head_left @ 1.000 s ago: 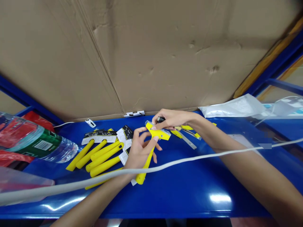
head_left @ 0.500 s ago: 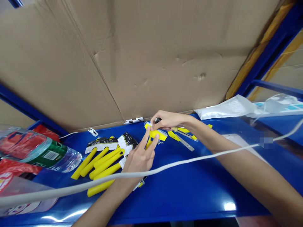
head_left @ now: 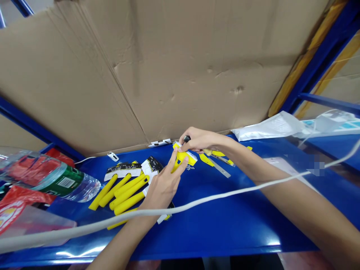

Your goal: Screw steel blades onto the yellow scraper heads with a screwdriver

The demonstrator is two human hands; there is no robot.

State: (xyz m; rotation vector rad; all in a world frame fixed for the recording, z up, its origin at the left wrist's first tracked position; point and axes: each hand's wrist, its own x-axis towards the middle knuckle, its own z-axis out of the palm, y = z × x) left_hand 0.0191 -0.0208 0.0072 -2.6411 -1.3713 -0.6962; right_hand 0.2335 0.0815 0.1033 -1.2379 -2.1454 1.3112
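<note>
Toward the back of a blue shelf [head_left: 213,213], my left hand [head_left: 163,183] pinches a yellow scraper-like tool head [head_left: 188,157] with a whitish strip along its far edge. My right hand [head_left: 195,140] is closed over that far edge, fingertips touching the head. Out of its fist pokes the black end of a small tool [head_left: 186,138]; the rest is hidden. Left of my left hand lie several yellow handles [head_left: 129,189] with black-and-white card sleeves [head_left: 152,168]. Under my right wrist are a yellow piece [head_left: 206,160] and a flat metal blade [head_left: 222,170].
A plastic bottle with green label [head_left: 70,182] lies at the left beside red packaging [head_left: 26,200]. A white cable [head_left: 225,192] crosses in front of both forearms. Cardboard [head_left: 197,67] stands behind. A white padded bag [head_left: 264,127] lies at the back right.
The view has shifted slightly, so the bottle and handles appear a little further right. Both hands keep their hold, with the yellow head tilted slightly differently.
</note>
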